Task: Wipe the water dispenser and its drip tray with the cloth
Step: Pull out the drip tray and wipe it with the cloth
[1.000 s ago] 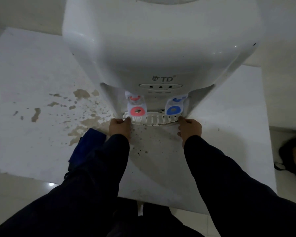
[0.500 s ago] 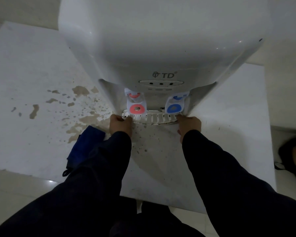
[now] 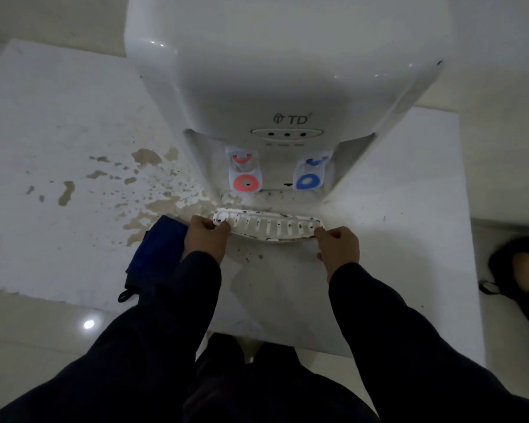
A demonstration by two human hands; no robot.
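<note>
A white water dispenser [image 3: 287,71] stands on a white platform, with a red tap [image 3: 245,181] and a blue tap [image 3: 308,181] under its front. The slotted white drip tray [image 3: 269,228], speckled with dark grime, sits pulled out in front of the dispenser's recess. My left hand [image 3: 206,238] grips the tray's left end and my right hand [image 3: 338,247] grips its right end. A dark blue cloth [image 3: 158,248] lies on the platform just left of my left wrist, partly hidden by my sleeve.
The white platform [image 3: 58,239] carries brown stains [image 3: 153,206] left of the dispenser and dark specks in front of it. Tiled floor lies below its front edge. A dark shoe [image 3: 519,267] rests on the floor at the right.
Both hands have pulled the drip tray out of the dispenser's recess toward me; it was tucked under the taps before. The camera has moved closer.
</note>
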